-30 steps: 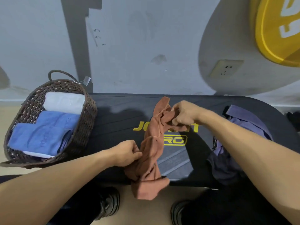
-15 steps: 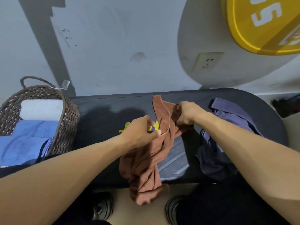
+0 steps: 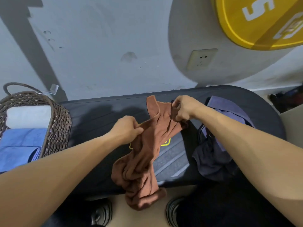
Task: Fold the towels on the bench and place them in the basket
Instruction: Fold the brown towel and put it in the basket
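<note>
Rust-brown towel (image 3: 147, 154), soft and rumpled, hangs twisted, pinched by left hand (image 3: 127, 128) and right hand (image 3: 184, 108).

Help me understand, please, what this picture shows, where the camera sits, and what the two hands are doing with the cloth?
There is no machine here: the picture comes from a wide-angle camera worn on a person's head, looking forward and down, so the two bare arms reaching in from the bottom are the wearer's own. In front of them lies a dark padded bench against a grey wall. The left hand and the right hand each pinch the upper part of a crumpled rust-brown towel, whose lower end hangs over the near edge of the bench. On the right of the bench lies a purple towel, unfolded. At the left stands a wicker basket that already holds folded blue towels and a white towel. The wearer's shoes show at the bottom.
</note>
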A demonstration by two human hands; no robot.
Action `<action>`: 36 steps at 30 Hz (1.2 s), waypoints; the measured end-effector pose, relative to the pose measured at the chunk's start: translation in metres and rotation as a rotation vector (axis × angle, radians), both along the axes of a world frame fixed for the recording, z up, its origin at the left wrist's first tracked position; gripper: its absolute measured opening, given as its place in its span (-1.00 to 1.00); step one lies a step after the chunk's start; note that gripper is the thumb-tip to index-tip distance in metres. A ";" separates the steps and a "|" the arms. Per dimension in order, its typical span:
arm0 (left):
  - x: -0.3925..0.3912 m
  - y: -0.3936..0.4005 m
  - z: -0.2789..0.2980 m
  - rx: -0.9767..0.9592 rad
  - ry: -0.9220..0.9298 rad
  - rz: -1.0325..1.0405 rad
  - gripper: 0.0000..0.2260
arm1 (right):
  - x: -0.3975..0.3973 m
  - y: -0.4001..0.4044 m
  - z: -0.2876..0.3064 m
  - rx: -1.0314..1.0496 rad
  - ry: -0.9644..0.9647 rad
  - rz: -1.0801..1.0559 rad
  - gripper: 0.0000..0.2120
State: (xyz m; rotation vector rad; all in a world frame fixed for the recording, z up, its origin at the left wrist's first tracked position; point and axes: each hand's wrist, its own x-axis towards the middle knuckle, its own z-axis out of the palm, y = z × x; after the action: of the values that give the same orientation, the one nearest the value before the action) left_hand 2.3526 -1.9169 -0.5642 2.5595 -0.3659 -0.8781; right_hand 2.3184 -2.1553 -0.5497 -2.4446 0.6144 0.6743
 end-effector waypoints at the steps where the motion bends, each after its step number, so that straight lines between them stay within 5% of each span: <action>1: 0.006 0.010 0.001 0.043 -0.008 0.026 -0.87 | 0.003 -0.002 0.004 0.001 0.012 -0.003 -0.63; 8: 0.017 0.071 -0.012 0.417 0.164 0.104 -0.83 | 0.012 -0.002 0.014 -0.126 0.086 0.009 -0.73; 12: 0.025 0.073 -0.006 0.580 0.104 -0.053 -0.75 | 0.007 0.004 0.006 -0.166 0.149 -0.068 -0.77; 15: 0.043 0.062 0.000 0.466 -0.044 -0.122 -0.71 | 0.006 0.005 0.004 -0.176 0.169 -0.090 -0.70; 22: 0.080 0.015 -0.005 -0.172 -0.283 -0.219 -0.93 | 0.010 0.006 -0.001 -0.054 0.132 -0.093 -0.69; 27: 0.099 0.005 -0.022 -0.043 -0.269 -0.328 -0.72 | 0.009 0.000 -0.003 -0.022 0.111 -0.049 -0.79; 31: 0.098 0.007 -0.031 -0.031 -0.297 -0.223 -0.81 | 0.014 -0.005 -0.001 -0.065 0.192 -0.081 -0.78; 36: 0.098 0.023 -0.028 0.038 -0.325 -0.103 -0.87 | 0.029 -0.001 -0.001 0.229 -0.065 -0.452 -0.86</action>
State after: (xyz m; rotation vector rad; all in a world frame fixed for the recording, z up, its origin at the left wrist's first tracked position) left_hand 2.4508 -1.8940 -0.5924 2.7409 -0.5848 -0.5032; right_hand 2.3473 -2.1563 -0.5509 -2.0107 0.9657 0.4489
